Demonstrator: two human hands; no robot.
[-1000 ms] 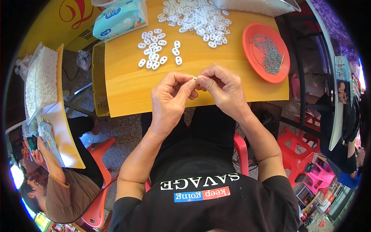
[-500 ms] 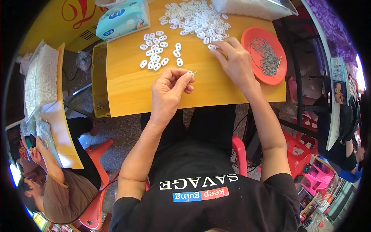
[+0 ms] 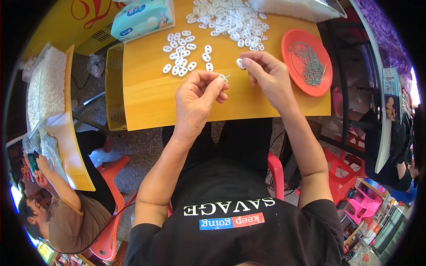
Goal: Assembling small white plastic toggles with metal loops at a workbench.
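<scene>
My left hand (image 3: pixel 195 97) is closed in a pinch over the near part of the table. Between thumb and forefinger is a small white piece (image 3: pixel 223 77) with a thin screw sticking out to the right; most of the piece is hidden by the fingers. Just right of it, my right hand (image 3: pixel 271 80) pinches a white oval two-hole piece (image 3: pixel 240 63) above the tabletop. Beyond both hands lies a large heap of similar white pieces (image 3: pixel 237 26). A smaller group (image 3: pixel 179 55) lies to the left, beside a short column of loose pieces (image 3: pixel 206 57).
A red plate (image 3: pixel 290 66) with grey screws (image 3: pixel 311 68) stands at the right of the yellow table (image 3: pixel 177 106). A tissue pack (image 3: pixel 144 20) and a white-filled container (image 3: pixel 299 9) stand at the far side. Another person (image 3: pixel 73 217) sits at the left.
My right hand has come back from the heap's near edge toward my left hand, now with a white oval piece in its fingers. My left hand keeps its pinch.
</scene>
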